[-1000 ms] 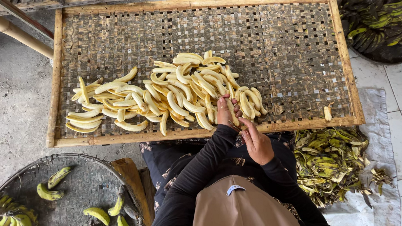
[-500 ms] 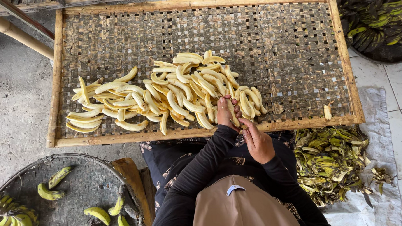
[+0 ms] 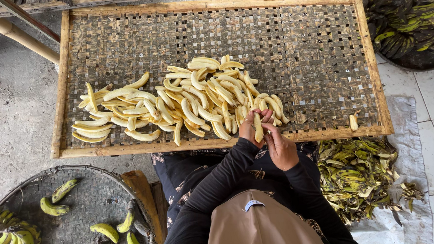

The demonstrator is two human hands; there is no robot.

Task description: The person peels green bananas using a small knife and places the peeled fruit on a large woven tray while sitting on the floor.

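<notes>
My left hand (image 3: pixel 249 128) grips a peeled, pale yellow banana (image 3: pixel 258 126) upright at the near edge of the woven bamboo tray (image 3: pixel 321 44). My right hand (image 3: pixel 281 148) is closed against the same banana from the right, fingertips on its lower end. A heap of several peeled bananas (image 3: pixel 187 101) lies across the tray's near half, just left of and beyond my hands. Both arms are in black sleeves.
A pile of green-yellow peels (image 3: pixel 358 172) lies on a cloth at the right. A round woven basket (image 3: pixel 79 206) at lower left holds unpeeled green bananas (image 3: pixel 52 207). More green bananas (image 3: pixel 412 16) fill a tub at top right. One small piece (image 3: pixel 354 121) lies alone on the tray.
Both hands stay at the tray's near edge. The right hand has moved slightly up toward the banana in the left hand.
</notes>
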